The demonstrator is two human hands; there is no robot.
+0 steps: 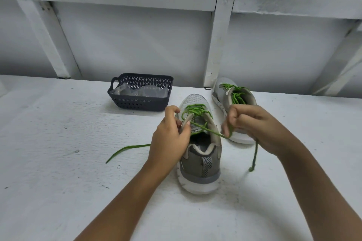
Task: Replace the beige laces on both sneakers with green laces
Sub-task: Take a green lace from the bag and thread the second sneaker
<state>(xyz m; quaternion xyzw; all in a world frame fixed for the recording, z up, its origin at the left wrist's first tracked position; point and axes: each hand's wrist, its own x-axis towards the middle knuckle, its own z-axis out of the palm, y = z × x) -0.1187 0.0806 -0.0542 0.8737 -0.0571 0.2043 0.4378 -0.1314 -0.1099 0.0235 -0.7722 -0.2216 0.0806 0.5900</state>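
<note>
On a white-painted table (58, 182), a person's left hand (170, 143) clamps the eyelet edge of the near grey mesh sneaker (199, 164), heel toward six o'clock, while the right hand (252, 125) pinches a thin green cord lace (207, 130) drawn taut from its upper eyelets toward three o'clock. One tail trails across the table at nine o'clock; the other hangs below the right fist. A second grey sneaker (223, 92), already green-laced, stands at one o'clock, and a dark perforated plastic basket (137, 101) holding clear bags (141, 92) sits at eleven. A harder tug could, by the look of the tension, drag the slack nine-o'clock tail back through its eyelets, leaving uneven ends, or tip the shoe if the left grip slackens.
</note>
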